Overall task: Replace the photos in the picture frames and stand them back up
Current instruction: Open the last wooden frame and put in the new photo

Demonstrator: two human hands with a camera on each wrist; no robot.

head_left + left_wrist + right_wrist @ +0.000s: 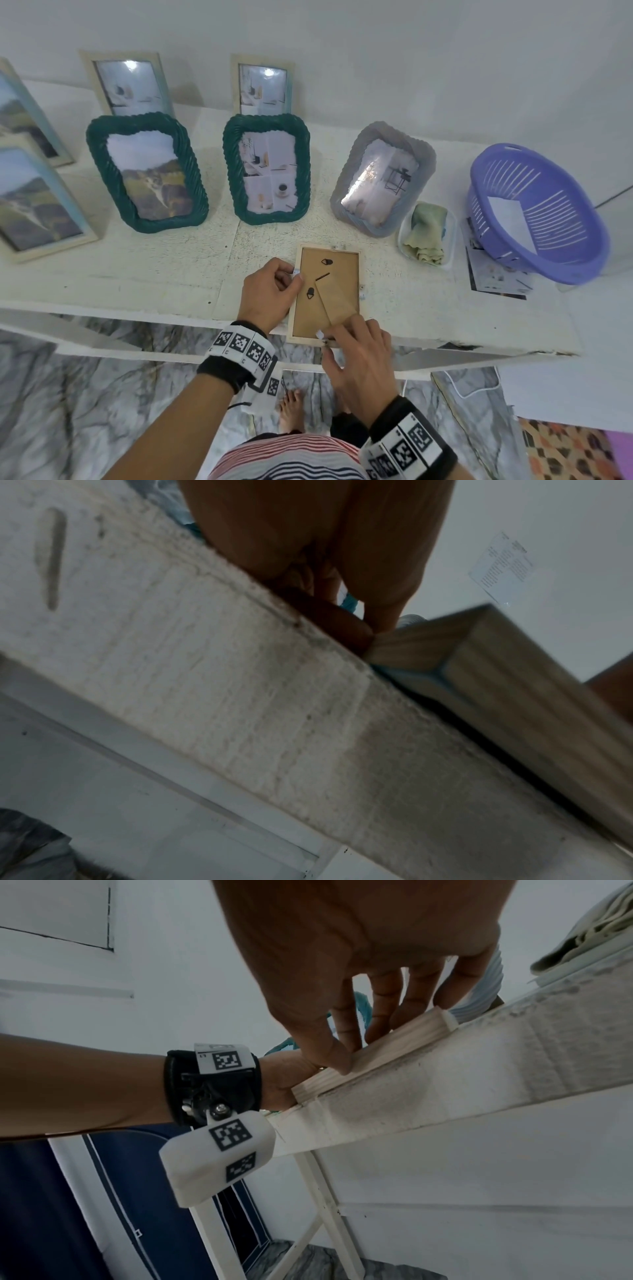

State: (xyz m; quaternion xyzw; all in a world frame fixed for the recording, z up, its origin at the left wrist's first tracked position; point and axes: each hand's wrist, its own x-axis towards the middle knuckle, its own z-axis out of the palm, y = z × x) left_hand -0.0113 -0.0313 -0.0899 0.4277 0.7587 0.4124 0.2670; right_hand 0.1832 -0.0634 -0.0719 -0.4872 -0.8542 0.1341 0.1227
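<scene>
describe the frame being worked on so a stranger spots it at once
On the white table, look at the near edge, in front of the standing frames. The pale wooden frame is the only one lying face down, brown backing up.

Nothing legible; print on the wall sheet point(502, 568) is blurred.

Face-down frame point(337, 294) at table point(137, 281) front edge; standing frames point(266, 168) behind, basket point(479, 212) right.
</scene>
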